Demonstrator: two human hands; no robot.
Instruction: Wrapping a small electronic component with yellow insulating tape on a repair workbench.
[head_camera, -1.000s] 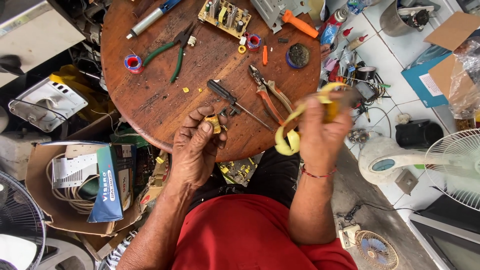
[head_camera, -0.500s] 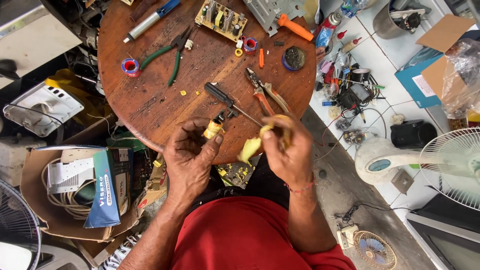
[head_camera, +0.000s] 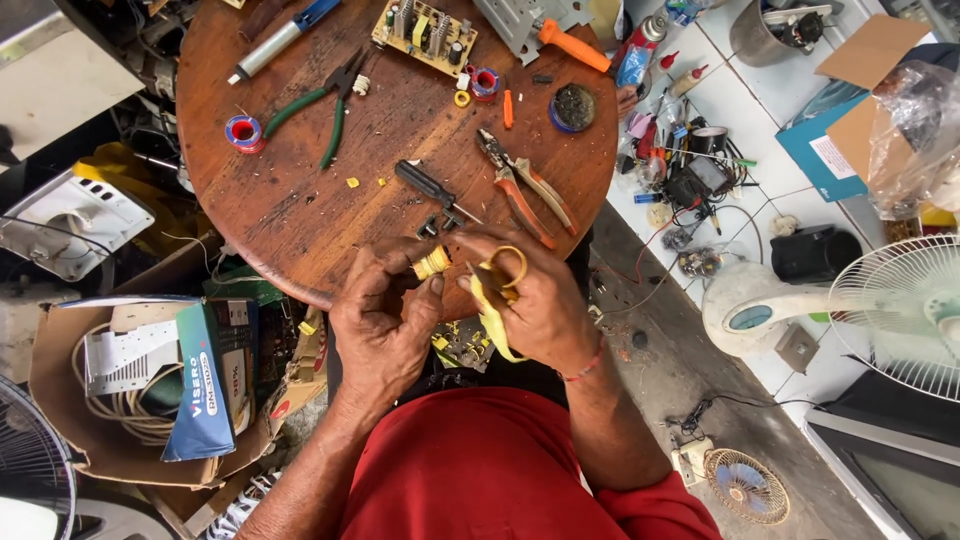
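Yellow-wound coil (head_camera: 432, 263), a small component wrapped in yellow tape, is sitting at the near edge of the round wooden table (head_camera: 300, 210), pinched between the thumb and fingertips of my left hand (head_camera: 385, 325); those fingers are curling closed around it. My right hand (head_camera: 535, 300) is closing on a strip of yellow tape (head_camera: 495, 318), which is looping over my fingers and trailing down below the table edge; the loop is lying just beside the coil, and I cannot tell whether the two are joined. Both hands are meeting above the table rim, over my red shirt (head_camera: 500, 470). Behind them, on the tabletop, a black-handled screwdriver (head_camera: 432, 188) is lying near orange-handled pliers (head_camera: 525, 188); green-handled pliers (head_camera: 320, 110) are lying further left, near a small red-and-blue spool (head_camera: 243, 132). A green circuit board (head_camera: 425, 35) is resting at the far edge. A white fan (head_camera: 880, 310) is standing on the floor at the right
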